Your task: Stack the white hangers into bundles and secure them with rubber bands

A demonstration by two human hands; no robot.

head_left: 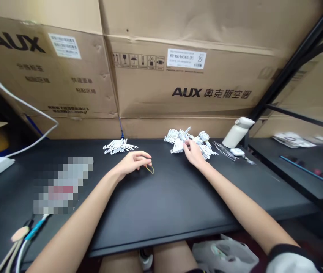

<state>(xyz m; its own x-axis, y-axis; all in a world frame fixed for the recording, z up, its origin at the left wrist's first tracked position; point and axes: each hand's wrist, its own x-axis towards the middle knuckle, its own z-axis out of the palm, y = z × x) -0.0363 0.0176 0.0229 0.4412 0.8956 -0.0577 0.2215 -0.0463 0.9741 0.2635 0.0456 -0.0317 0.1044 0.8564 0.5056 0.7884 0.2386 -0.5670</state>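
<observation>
Loose pile of white clips (191, 142) at back of black worktop (161, 204); right hand (193, 152) on its near edge, fingers pinching into the clips. Left hand (133, 162) half-curled, fingertips on a yellow rubber band (150, 169). Smaller bundled clips (118, 146) just beyond. White bottle (237, 131) lies right of pile.

- Left cardboard box (44, 72), upper left of the frame: "AUX" in large black letters.
- Middle cardboard box (189, 76), upper centre: "AUX" followed by Chinese characters.
- White label (186, 58) on the middle box: "25".
</observation>
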